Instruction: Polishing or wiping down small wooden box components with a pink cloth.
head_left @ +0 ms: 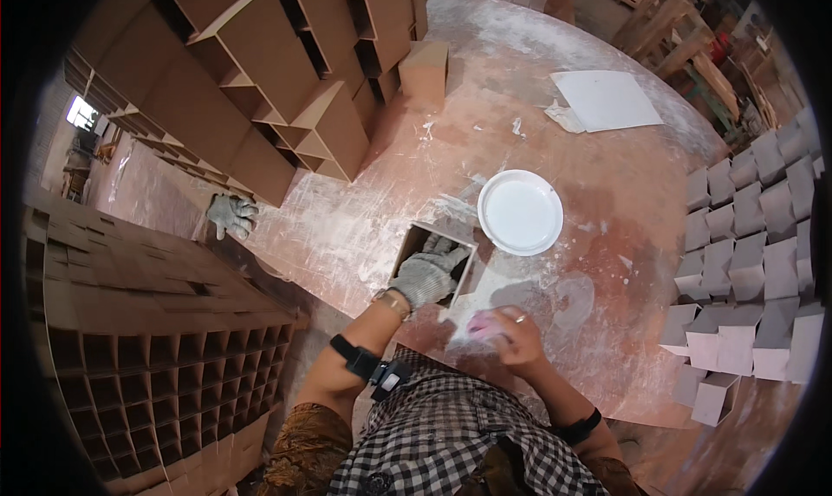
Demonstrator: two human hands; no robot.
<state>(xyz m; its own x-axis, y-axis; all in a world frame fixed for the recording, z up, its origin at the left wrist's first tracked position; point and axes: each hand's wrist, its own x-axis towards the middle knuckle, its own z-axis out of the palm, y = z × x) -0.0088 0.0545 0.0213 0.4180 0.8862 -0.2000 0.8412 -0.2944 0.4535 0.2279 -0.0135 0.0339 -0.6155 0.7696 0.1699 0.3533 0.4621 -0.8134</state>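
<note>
My left hand (425,279), in a grey knit glove, reaches into an open-ended brown cardboard-like box (469,275) near the table's front edge. Its fingers are inside and hold the box from within; the fingertips are partly hidden in the dark interior. Just right of the box, my bare right hand (521,343) is closed on a small pink and white pad (485,325), blurred by motion. A ring shows on one finger. Beyond the right hand lies a round white plate-like lid (520,212) with a white surface.
The reddish table (624,179) has white smears. Stacked brown boxes (260,54) rise at the far left, with a grid of open boxes (173,366) nearer. Pale boxes (737,262) line the right. A white sheet (607,100) lies behind; another grey glove (231,215) shows left.
</note>
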